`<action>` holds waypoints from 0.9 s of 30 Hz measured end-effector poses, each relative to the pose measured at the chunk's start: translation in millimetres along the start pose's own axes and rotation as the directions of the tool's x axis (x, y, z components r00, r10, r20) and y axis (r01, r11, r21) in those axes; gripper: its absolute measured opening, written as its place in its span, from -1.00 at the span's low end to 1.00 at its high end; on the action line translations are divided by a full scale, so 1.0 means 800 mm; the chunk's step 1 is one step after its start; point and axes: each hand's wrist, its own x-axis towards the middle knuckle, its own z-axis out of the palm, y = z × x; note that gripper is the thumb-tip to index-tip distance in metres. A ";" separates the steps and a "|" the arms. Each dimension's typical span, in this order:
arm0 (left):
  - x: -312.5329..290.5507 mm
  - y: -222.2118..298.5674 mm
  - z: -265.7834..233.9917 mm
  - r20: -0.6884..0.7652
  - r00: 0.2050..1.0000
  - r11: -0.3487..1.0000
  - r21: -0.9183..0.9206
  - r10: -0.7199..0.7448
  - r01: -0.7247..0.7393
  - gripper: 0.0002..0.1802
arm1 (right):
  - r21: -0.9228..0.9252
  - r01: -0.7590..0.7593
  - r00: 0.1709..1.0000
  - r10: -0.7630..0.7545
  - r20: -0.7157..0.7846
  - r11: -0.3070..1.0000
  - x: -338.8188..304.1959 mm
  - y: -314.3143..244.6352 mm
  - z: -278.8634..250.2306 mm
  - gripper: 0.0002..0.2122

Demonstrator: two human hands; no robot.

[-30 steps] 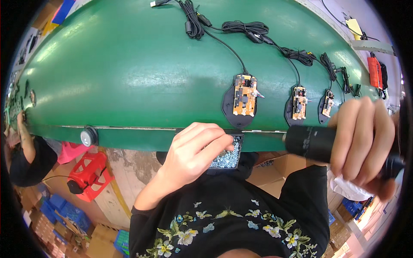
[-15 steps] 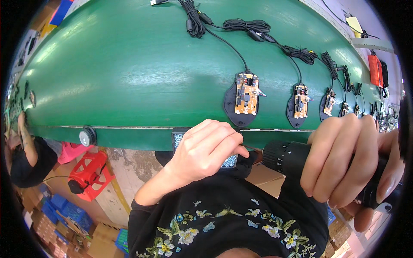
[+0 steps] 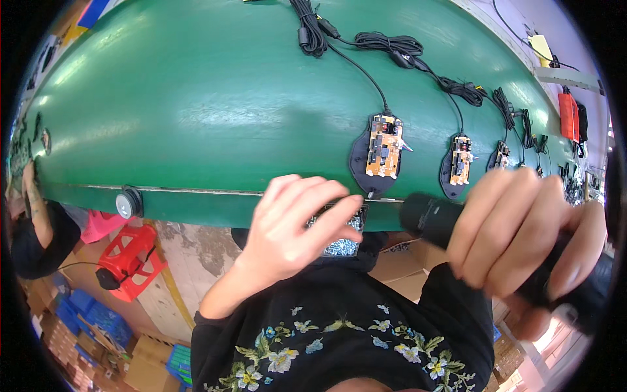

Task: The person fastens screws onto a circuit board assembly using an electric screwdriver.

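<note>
My right hand [image 3: 509,238] is closed around a black cordless screwdriver [image 3: 429,221] with a ridged collar. Its collar end points left, toward my left hand; no bit can be made out in the blur. My left hand [image 3: 290,225], somewhat blurred, hovers over an open tray of small silvery screws [image 3: 343,246] at the bench edge. Its fingers are apart, and nothing shows between them. Just beyond lies a black mouse base with an orange circuit board [image 3: 385,153], its cable running away from me. A small metallic piece [image 3: 370,194] shows at its near end.
A second mouse base with its board [image 3: 460,163] lies to the right, with several more in a row beyond. Bundled black cables [image 3: 390,44] rest on the green bench [image 3: 196,124]. A red plastic stool [image 3: 130,261] stands at left, near another person's arm [image 3: 39,215].
My left hand has opened, its thumb and index finger parting, uncovering more of the screw tray. The screwdriver has tilted slightly. The whole view has shifted a little.
</note>
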 end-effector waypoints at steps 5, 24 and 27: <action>-0.028 -0.010 -0.034 0.151 0.977 0.970 0.216 -0.149 0.114 -0.58 | -0.385 -0.105 0.993 0.072 -0.097 0.917 0.000 -0.009 -0.038 -0.52; -0.035 -0.002 -0.043 0.180 0.971 0.978 0.159 -0.160 0.132 -0.76 | -0.412 -0.281 0.932 0.143 -0.334 0.866 -0.001 0.029 -0.035 -0.71; -0.036 0.000 -0.039 0.154 0.980 0.992 0.028 -0.123 0.121 -0.74 | -0.424 -0.288 0.935 0.155 -0.320 0.858 -0.003 0.028 -0.038 -0.68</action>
